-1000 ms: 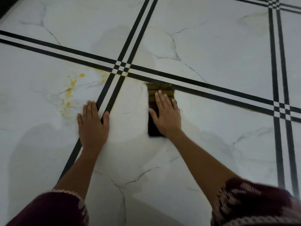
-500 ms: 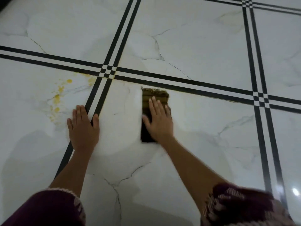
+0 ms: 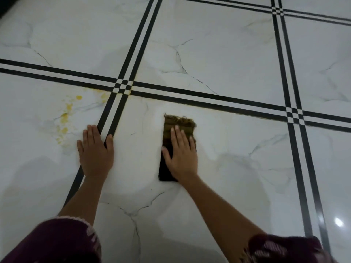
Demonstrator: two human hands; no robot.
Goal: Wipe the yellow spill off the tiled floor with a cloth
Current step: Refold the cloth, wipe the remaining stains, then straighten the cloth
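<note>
A yellow spill (image 3: 65, 118) of drops and smears lies on the white marble-look floor tile (image 3: 218, 54), left of a black double stripe. My left hand (image 3: 95, 150) rests flat on the floor with fingers together, just right of the spill and across the stripe. A folded dark brown cloth (image 3: 178, 124) with a frayed far end lies on the tile to the right. My right hand (image 3: 181, 154) presses flat on top of the cloth, covering its middle.
Black double stripes (image 3: 209, 97) cross the floor in a grid, meeting at a checkered crossing (image 3: 123, 86) beyond the spill. A faint yellow smear (image 3: 103, 94) sits near that crossing. Dark red patterned sleeves (image 3: 57, 242) fill the bottom corners. A light glare (image 3: 339, 222) shows at lower right.
My right hand and the cloth have slid back from the far black stripe toward me. The view has shifted, and my left hand has stayed planted beside the spill.
</note>
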